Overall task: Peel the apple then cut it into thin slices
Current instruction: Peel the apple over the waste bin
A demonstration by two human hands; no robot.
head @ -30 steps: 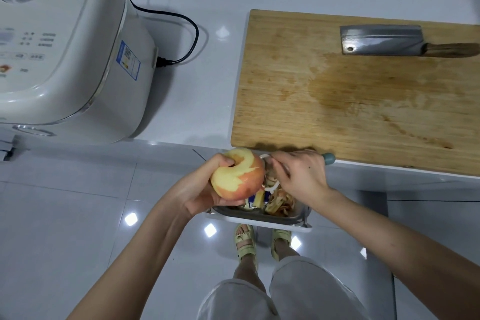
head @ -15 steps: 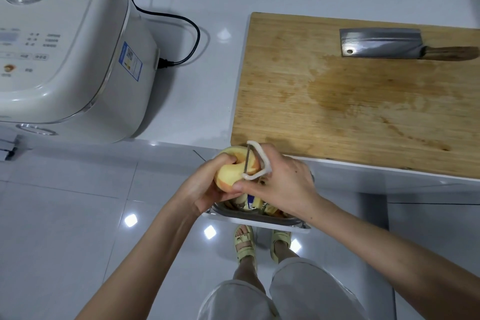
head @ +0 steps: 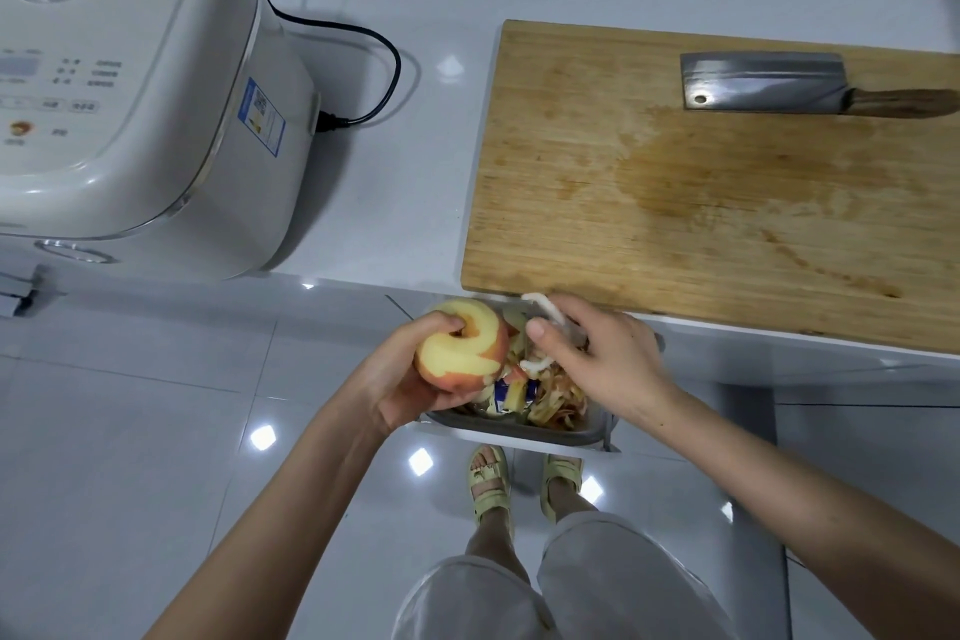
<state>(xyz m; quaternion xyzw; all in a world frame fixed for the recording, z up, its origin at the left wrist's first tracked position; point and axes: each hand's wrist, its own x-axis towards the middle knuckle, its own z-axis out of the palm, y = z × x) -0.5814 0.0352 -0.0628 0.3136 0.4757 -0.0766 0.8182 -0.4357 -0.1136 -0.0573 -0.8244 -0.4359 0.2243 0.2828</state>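
Note:
My left hand holds a partly peeled apple over a bin of peelings just off the counter's front edge. Pale bare flesh shows on the apple's top and middle; red skin remains at its right side and bottom. To the right of the apple, my right hand grips a white peeler, clear of the fruit. A cleaver with a wooden handle lies at the far right of a wooden cutting board.
A white rice cooker with a black power cord fills the counter's left part. The white counter ends just behind my hands. Below are a tiled floor, my legs and sandals.
The peeler was on top of the apple half a second ago; my right hand has since drawn it off to the right. More bare flesh shows on the apple than a second ago.

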